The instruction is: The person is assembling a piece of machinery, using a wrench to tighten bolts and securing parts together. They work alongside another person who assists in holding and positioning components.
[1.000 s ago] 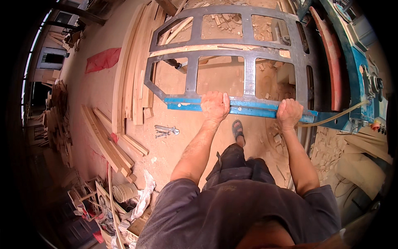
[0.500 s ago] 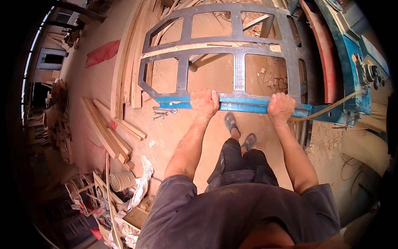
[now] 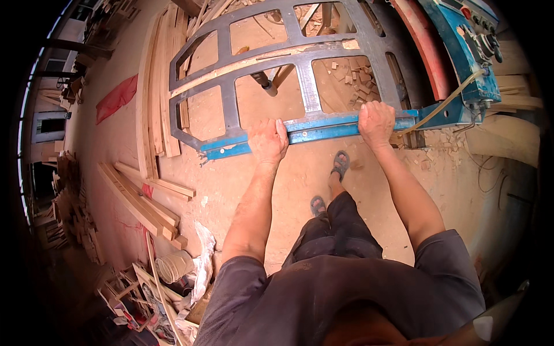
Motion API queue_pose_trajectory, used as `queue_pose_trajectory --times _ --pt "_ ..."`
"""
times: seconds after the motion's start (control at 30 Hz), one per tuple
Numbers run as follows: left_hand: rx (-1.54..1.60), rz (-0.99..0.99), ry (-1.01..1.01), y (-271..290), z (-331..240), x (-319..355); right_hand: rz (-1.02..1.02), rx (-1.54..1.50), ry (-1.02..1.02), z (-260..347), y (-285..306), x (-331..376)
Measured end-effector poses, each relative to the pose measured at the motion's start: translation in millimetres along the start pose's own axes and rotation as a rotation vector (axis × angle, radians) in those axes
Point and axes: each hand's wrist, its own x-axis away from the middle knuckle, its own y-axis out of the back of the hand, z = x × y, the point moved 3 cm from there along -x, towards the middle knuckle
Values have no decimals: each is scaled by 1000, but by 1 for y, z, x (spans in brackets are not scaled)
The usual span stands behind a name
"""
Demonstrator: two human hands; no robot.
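Both my hands are closed over a blue metal rail (image 3: 323, 131), which runs along the near edge of a flat grey metal frame (image 3: 231, 104) with large rectangular openings. My left hand (image 3: 268, 142) grips the rail left of its middle. Toward the rail's right end, my right hand (image 3: 377, 123) holds it with the knuckles up. Both arms reach forward, nearly straight. A pale wooden strip (image 3: 213, 69) lies lengthwise between the frame's two rows of openings. Through the openings I see the floor, wood offcuts (image 3: 360, 81) and a dark post (image 3: 265, 84).
At right stands a blue machine (image 3: 453, 57) with a red beam (image 3: 426, 52) and a yellowish hose (image 3: 447, 105). Long planks (image 3: 151, 86) lie left of the frame, with shorter beams (image 3: 138, 199) nearer. A bucket (image 3: 174, 266) and scraps lie at lower left.
My feet have stepped, the right one now farther forward. The view has turned and shifted, and the rail now hides most of the wrenches on the floor. Both hands keep their grip.
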Motion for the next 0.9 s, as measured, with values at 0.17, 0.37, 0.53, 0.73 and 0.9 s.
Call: queue_pose_trajectory --times 0.17,0.37,0.53,0.73,0.9 --pt "14 -31 -7 -5 1 1 -29 24 -7 0 -4 2" --pt "-10 -29 -59 -8 5 4 10 54 -68 4 -6 0" --pt "0 -18 -76 -7 8 6 135 113 -151 4 -12 -4" --pt "11 -23 -68 3 5 1 107 127 -173 7 -12 -6" --pt "2 8 -78 -1 3 2 124 183 -188 10 -6 -5"
